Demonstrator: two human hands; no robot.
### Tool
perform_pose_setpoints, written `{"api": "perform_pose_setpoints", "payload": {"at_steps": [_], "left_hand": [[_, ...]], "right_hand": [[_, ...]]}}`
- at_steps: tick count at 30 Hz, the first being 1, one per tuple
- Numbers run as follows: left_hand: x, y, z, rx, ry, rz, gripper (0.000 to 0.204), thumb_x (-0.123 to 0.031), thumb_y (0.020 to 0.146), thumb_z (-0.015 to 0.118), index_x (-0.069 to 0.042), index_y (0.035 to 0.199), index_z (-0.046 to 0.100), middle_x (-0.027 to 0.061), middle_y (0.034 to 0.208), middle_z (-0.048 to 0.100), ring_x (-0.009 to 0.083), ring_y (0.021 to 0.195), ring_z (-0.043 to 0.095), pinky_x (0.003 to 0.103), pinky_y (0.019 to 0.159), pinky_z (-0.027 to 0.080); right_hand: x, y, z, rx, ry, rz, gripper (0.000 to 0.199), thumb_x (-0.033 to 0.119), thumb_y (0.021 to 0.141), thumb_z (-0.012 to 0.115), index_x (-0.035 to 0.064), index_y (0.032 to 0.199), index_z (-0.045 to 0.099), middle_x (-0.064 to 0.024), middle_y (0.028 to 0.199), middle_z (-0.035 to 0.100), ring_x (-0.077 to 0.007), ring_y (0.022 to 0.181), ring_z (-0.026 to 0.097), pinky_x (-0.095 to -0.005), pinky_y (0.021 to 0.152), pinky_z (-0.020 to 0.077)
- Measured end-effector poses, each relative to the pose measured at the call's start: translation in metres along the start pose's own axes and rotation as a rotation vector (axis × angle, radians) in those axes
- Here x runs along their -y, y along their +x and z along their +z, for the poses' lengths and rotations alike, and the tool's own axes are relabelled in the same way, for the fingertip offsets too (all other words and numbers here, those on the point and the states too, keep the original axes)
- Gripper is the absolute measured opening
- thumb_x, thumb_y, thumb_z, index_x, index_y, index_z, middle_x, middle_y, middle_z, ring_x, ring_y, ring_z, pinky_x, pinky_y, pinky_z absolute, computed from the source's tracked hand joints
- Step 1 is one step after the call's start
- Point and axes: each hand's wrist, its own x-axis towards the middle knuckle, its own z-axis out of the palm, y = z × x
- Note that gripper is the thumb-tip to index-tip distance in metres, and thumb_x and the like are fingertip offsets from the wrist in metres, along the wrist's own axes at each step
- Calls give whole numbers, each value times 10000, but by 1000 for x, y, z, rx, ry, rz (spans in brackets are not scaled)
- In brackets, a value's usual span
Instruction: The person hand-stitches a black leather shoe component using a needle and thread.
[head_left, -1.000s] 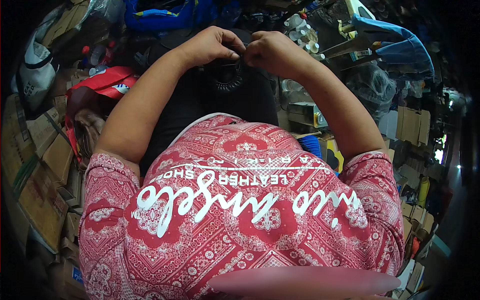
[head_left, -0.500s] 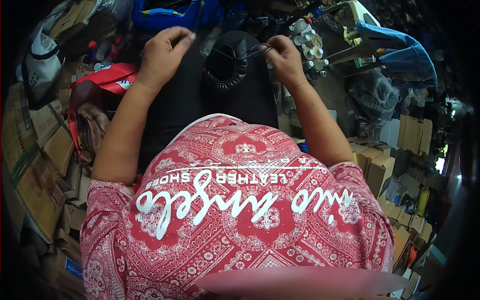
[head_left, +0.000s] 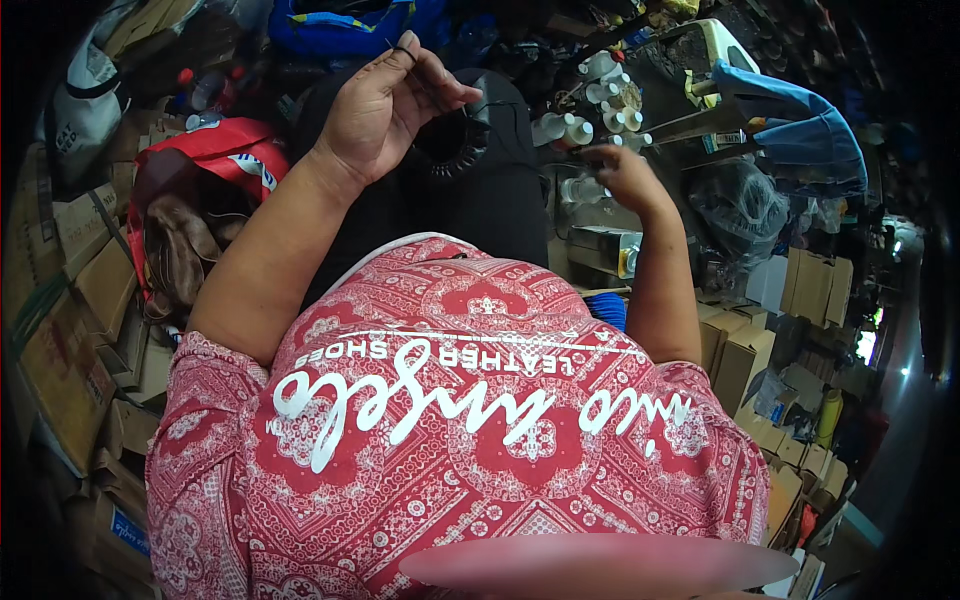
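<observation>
Left hand (head_left: 378,115) pinches thin black cord (head_left: 404,51) near black, round, ridged-edge piece (head_left: 468,153); right hand (head_left: 630,178) blurred, cannot tell whether gripping.

A black, glossy piece (head_left: 470,152) with a rounded, ridged rim rests across the dark-trousered lap (head_left: 500,205), its dark hollow facing up. Small, tight pleats ring the near edge of the opening; the far left part is hidden behind the left hand (head_left: 385,115). Above it, 1 thin black cord (head_left: 403,51) loops at that hand's raised fingers, its full run too dark to trace.
</observation>
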Motion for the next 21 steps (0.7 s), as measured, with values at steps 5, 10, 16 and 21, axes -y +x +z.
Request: {"api": "perform_pose_setpoints", "payload": {"at_steps": [5, 10, 16, 21], "left_hand": [[2, -1, -2, 30, 13, 41, 403, -335, 1002, 350, -49, 820, 568, 95, 836, 605, 296, 978, 604, 427, 947, 422], [4, 2, 2, 44, -25, 36, 406, -334, 1003, 347, -50, 805, 560, 88, 809, 585, 296, 970, 596, 435, 958, 413], [5, -1, -2, 75, -84, 56, 321, -262, 996, 357, -58, 858, 561, 93, 800, 614, 322, 970, 618, 406, 930, 446], [4, 1, 5, 68, -87, 24, 415, -347, 1005, 334, -63, 777, 533, 61, 744, 536, 267, 911, 594, 422, 950, 423]], "right_hand": [[108, -1, -29, -264, 758, -255, 244, 195, 855, 603, 113, 1074, 674, -2, 965, 667, -129, 938, 609, -244, 795, 472], [135, 17, -21, 262, 469, -573, 265, 244, 797, 732, 36, 952, 681, -36, 882, 632, -146, 799, 580, -281, 748, 460], [135, 23, -1, -122, 368, -608, 206, 220, 801, 703, 30, 868, 664, -66, 890, 592, -196, 770, 574, -301, 732, 462], [129, 40, 14, -585, 1185, -249, 357, 342, 947, 497, 35, 843, 647, -97, 847, 647, -221, 764, 596, -331, 732, 471]]}}
